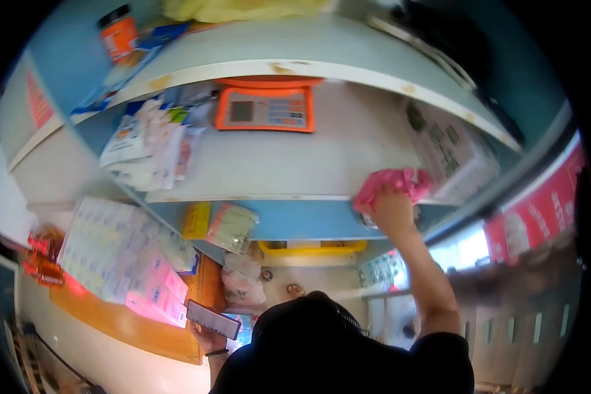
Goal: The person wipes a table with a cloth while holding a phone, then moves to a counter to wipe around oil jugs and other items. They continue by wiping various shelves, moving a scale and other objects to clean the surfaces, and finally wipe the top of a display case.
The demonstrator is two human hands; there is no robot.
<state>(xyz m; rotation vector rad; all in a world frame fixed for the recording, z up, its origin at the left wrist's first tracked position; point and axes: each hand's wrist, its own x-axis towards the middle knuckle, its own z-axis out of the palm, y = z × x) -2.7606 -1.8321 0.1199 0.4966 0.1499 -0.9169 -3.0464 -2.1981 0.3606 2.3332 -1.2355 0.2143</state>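
Observation:
My right hand (392,211) is closed on a crumpled pink cloth (394,182) at the front edge of the middle shelf (335,151), towards its right end. Low on the left, my left hand (209,338) holds a phone (213,320) with a lit screen, and a dark bracelet is round that wrist. An orange scale (266,108) with a keypad stands at the back of the middle shelf. To the right of the cloth is a white box (459,154).
Packets (151,144) are piled on the middle shelf's left end. An orange jar (118,36) stands on the upper shelf (243,49). Wrapped packs (105,246) and pink boxes (157,292) sit on a wooden counter (118,328). A yellow tray (312,248) lies below the shelves.

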